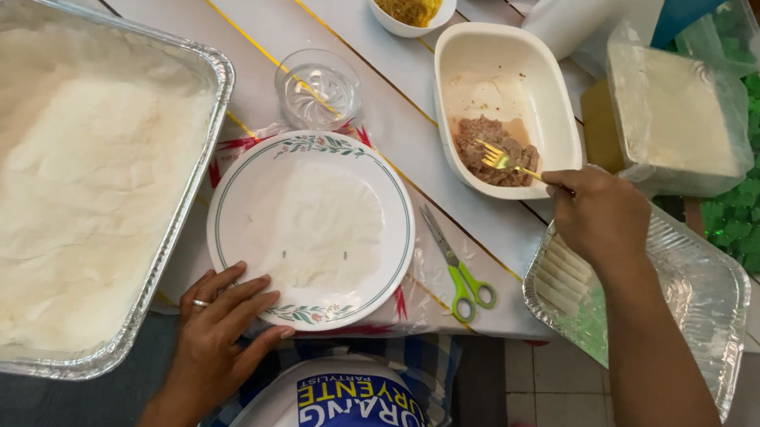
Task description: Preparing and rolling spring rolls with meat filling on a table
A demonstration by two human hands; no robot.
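covering white slatted table (233,8): foil trays (204,134)

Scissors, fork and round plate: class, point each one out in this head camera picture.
scissors (460,278), head view, on the green handles.
fork (497,157), head view, on the yellow tines over the filling.
round plate (310,226), head view, on the thin wrapper covering its middle.

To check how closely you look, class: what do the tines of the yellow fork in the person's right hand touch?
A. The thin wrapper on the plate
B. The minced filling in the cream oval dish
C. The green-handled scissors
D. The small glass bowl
B: the right hand holds the yellow fork with its tines in the minced filling inside the cream oval dish.
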